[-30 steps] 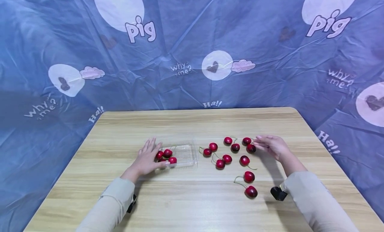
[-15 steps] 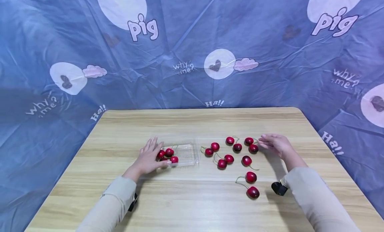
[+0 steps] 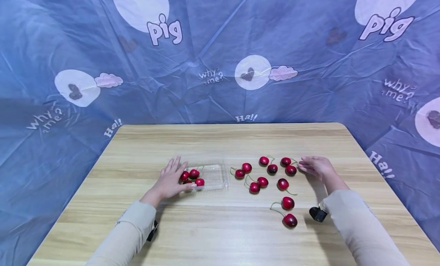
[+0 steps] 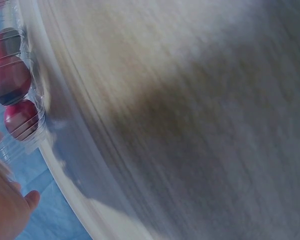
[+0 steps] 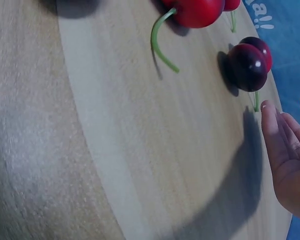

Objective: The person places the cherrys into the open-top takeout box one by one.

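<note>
My left hand (image 3: pixel 170 183) rests over the left end of a clear plastic box (image 3: pixel 214 177), fingers spread, thumb along the near side. Several red cherries (image 3: pixel 194 174) lie in that box beside the fingers; the left wrist view shows cherries (image 4: pixel 11 80) through its ribbed wall. My right hand (image 3: pixel 316 167) is just right of a pair of dark red cherries (image 3: pixel 290 170), fingers extended together and nothing held. In the right wrist view its fingertips come right up to the green stem (image 5: pixel 256 101) of that pair.
More cherries with stems lie on the wooden table (image 3: pixel 220 235), between the box and my right hand: a pair (image 3: pixel 254 187) near the box, a single one (image 3: pixel 283 184), and a pair (image 3: pixel 290 220) nearest me. A blue printed cloth (image 3: pixel 206 94) hangs behind the table.
My right hand has drawn slightly right, from overlapping the far right cherry pair to beside its stems. My left hand stays on the box. The head view has shifted a little.
</note>
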Demonstrator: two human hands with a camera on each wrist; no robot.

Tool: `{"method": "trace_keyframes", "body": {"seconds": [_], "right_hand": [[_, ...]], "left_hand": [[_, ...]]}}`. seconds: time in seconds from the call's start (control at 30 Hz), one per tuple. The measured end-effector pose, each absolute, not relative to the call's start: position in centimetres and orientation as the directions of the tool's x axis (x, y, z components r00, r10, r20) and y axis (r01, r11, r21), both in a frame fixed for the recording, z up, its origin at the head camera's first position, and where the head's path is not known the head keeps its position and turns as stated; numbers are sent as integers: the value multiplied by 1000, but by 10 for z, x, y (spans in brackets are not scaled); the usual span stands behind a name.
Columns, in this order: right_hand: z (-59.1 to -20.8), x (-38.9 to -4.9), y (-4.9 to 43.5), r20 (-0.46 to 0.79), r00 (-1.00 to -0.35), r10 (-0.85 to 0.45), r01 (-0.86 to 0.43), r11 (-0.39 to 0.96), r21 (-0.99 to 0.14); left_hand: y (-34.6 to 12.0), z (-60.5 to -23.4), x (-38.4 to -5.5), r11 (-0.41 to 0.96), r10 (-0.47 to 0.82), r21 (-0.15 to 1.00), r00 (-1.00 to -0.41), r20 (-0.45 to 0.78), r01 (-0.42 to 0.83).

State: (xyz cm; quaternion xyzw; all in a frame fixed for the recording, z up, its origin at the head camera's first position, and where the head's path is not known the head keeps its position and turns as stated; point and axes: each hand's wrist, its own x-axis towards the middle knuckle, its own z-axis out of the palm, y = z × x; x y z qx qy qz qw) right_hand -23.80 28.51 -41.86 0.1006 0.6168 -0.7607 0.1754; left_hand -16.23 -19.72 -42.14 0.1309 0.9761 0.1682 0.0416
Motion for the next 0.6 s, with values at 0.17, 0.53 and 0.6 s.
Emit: {"method": "trace_keyframes", "body": {"seconds": [0.17, 0.53, 0.6], "right_hand": [[-424, -241, 284, -378, -919, -114, 388, -80, -918], [-428, -252, 279, -392, -918, -58, 382, 134, -915], [-428, -254, 278, -387, -920, -57, 373, 175, -911]], "left_hand": [[-197, -422, -164, 908, 272, 341, -962, -36, 244], [-197, -420, -163, 910, 270, 340, -962, -47, 238], [-197, -420, -163, 909, 270, 340, -962, -45, 239]]}}
